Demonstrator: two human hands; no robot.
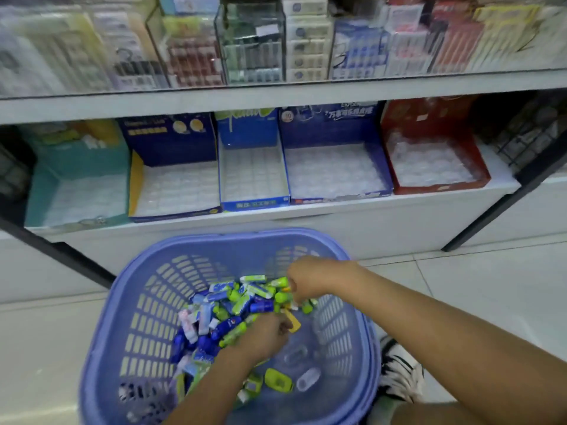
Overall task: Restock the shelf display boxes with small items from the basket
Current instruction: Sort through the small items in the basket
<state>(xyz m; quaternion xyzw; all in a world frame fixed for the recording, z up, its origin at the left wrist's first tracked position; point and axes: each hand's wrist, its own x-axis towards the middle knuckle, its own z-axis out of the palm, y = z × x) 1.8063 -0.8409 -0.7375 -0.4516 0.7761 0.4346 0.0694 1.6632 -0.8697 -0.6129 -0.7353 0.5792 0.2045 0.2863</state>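
Head camera shows five display boxes (254, 130), teal through red, lined along a white shelf (306, 216) above a tiled floor (460, 271). Below, the lavender basket (147, 302) holds the small items (227, 305). The left hand (264, 335) curls into the pile, grip unclear, while the right hand (310, 280) pinches green ones at its far edge.

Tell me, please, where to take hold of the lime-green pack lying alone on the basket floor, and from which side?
Come from above and pinch the lime-green pack across its narrower width, at the rounded edges. It lies flat on the floor of the basket, apart from the heap, so only top and edges are free. A clear case lies close on its right.
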